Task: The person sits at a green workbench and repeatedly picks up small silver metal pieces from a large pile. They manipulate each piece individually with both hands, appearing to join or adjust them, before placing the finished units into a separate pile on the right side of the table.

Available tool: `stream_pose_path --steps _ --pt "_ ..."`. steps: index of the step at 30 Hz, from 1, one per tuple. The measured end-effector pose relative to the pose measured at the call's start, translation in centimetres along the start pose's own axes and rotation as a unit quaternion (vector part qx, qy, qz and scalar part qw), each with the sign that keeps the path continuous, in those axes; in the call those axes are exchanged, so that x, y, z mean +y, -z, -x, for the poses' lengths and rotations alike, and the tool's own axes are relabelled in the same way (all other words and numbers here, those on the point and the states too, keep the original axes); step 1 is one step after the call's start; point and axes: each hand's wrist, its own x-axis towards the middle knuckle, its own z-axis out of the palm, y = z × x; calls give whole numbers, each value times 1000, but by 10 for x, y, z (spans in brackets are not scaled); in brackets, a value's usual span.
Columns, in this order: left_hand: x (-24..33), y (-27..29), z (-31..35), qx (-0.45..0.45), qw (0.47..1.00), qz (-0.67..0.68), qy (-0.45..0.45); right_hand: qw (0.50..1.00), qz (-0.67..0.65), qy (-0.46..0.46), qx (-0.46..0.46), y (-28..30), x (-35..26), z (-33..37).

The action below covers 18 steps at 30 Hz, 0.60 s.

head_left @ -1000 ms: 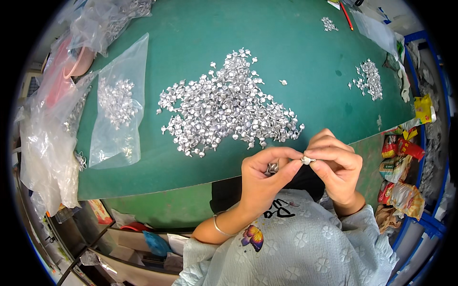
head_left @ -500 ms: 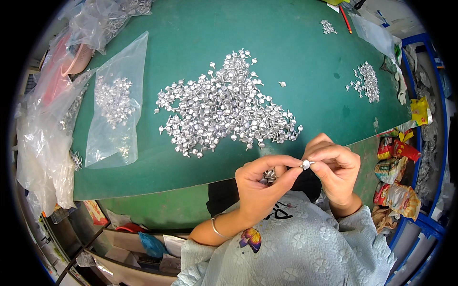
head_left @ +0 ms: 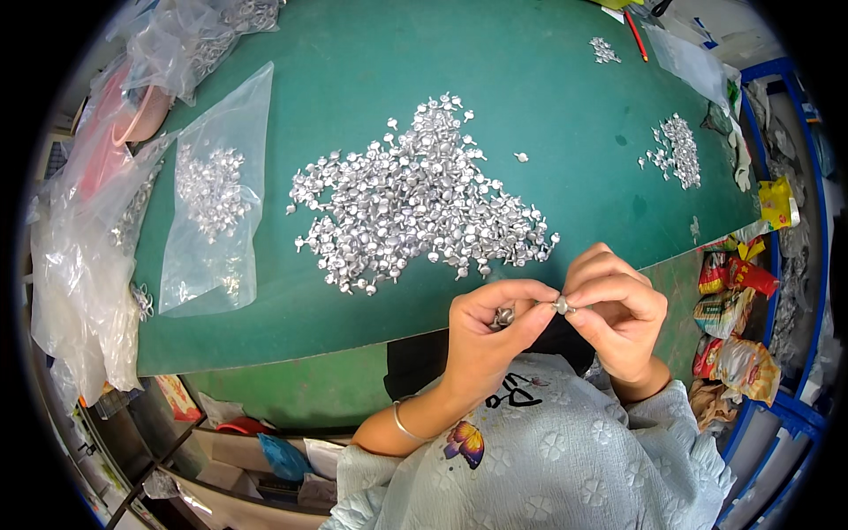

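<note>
Between the fingertips of my two hands is a small round silvery metal piece (head_left: pixel 562 305) with thin stems at its sides. My left hand (head_left: pixel 495 331) pinches one side of it with thumb and index finger. Several more metal pieces (head_left: pixel 503 317) sit in the curl of that hand. My right hand (head_left: pixel 616 309) pinches the other side between thumb and fingers. Just beyond both hands, a large heap of similar silvery pieces (head_left: pixel 415 203) spreads over the green tabletop (head_left: pixel 530 79). One loose piece (head_left: pixel 521 157) lies apart, right of the heap.
Left of the heap lies a clear plastic bag (head_left: pixel 215 194) with small metal parts. More plastic bags (head_left: pixel 88 274) and a pink basket (head_left: pixel 146 115) crowd the left edge. Smaller piles (head_left: pixel 680 155) and a red pen (head_left: pixel 636 37) are at the right. Blue shelving (head_left: pixel 799 415) stands beyond.
The metal piece between my fingertips has turned and now looks darker. My left fingers have curled slightly more over the pieces in that hand. The heap looks the same.
</note>
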Motion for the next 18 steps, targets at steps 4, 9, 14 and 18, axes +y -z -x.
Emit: stream_pose_path --steps 4,9,14,18 --pt "1 -1 0 -12 999 32 16 1000 1 3 -1 -1 -1 -1" --pt "1 -1 0 -14 999 39 15 1000 6 8 -7 -1 -1 -1" --pt "2 -1 1 -11 999 43 17 1000 0 7 -6 -2 -1 -1" --pt "3 0 2 -8 999 41 11 1000 -3 1 -10 -2 -1 -1"
